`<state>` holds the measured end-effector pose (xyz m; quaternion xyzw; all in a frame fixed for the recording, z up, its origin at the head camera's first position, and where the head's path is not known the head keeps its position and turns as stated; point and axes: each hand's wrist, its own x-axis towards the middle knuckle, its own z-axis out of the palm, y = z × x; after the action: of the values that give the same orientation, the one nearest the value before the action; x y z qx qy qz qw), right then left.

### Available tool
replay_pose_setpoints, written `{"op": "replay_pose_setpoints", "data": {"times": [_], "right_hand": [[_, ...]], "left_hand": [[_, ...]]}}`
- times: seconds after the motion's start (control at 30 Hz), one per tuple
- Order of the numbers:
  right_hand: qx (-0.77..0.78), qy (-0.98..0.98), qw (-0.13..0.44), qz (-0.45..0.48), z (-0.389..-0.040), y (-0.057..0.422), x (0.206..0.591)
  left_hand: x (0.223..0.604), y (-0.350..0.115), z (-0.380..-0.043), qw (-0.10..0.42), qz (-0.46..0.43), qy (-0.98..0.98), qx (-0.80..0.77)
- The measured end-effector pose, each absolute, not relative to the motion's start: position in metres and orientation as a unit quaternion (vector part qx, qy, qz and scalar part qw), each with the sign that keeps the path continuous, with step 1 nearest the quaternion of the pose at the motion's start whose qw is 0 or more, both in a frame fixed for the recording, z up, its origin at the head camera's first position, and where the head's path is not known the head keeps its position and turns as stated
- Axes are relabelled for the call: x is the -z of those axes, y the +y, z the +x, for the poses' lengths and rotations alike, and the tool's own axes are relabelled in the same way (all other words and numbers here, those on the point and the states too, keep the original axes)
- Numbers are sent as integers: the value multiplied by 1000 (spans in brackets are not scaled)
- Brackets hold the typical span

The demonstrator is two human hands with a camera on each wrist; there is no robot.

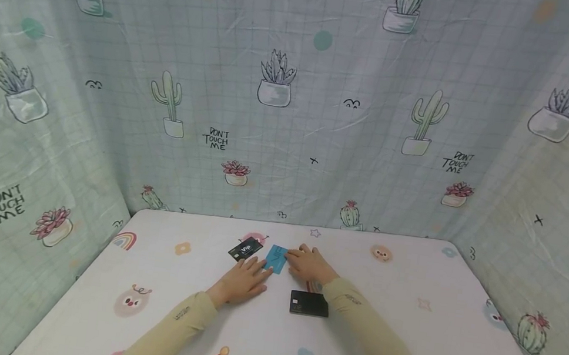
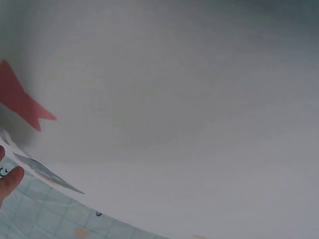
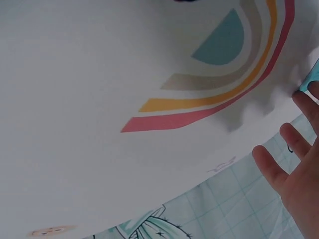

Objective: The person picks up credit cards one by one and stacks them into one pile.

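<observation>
A bright blue card (image 1: 276,259) lies flat on the white tabletop between both hands, in the head view. My left hand (image 1: 241,282) rests palm down with fingers spread, its fingertips at the card's left lower edge. From the other side my right hand (image 1: 311,265) reaches in, a fingertip touching the blue card's right edge. In the right wrist view the other fingers (image 3: 269,167) are stretched out away from the card. A black VIP card (image 1: 245,248) lies tilted just beyond the left fingertips. Below the right hand lies a second black card (image 1: 308,303), partly behind the sleeve.
The white table cover (image 1: 369,354) carries printed rainbows, flowers and faces. Behind and at both sides hangs a grid-patterned curtain (image 1: 300,132) with cactus prints, meeting the table's far edge.
</observation>
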<state>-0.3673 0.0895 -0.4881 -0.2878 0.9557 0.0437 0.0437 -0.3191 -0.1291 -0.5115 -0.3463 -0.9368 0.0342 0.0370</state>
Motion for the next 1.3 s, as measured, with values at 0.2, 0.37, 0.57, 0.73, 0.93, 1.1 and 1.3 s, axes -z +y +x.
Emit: {"op": "replay_pose_setpoints", "data": {"times": [0.2,0.37,0.57,0.73,0.93,1.1,1.3], "right_hand": [[-67,952,31,-298,-366,91,486],[-89,948,23,-306,-364,92,484],[-94,947,25,-307,-362,94,481],[-81,948,42,-305,-360,97,480],[-80,948,50,-304,-358,102,481],[-90,946,48,-308,-354,104,481],[-100,936,23,-337,-350,110,483]], "left_hand": [[511,-128,-320,44,-353,-934,-43],[508,-128,-319,45,-352,-934,-47],[506,-129,-319,69,-367,-926,-46],[506,-130,-320,80,-364,-926,-59],[505,-131,-321,82,-353,-929,-72],[504,-131,-323,91,-351,-928,-82],[501,-129,-323,101,-355,-925,-90]]}}
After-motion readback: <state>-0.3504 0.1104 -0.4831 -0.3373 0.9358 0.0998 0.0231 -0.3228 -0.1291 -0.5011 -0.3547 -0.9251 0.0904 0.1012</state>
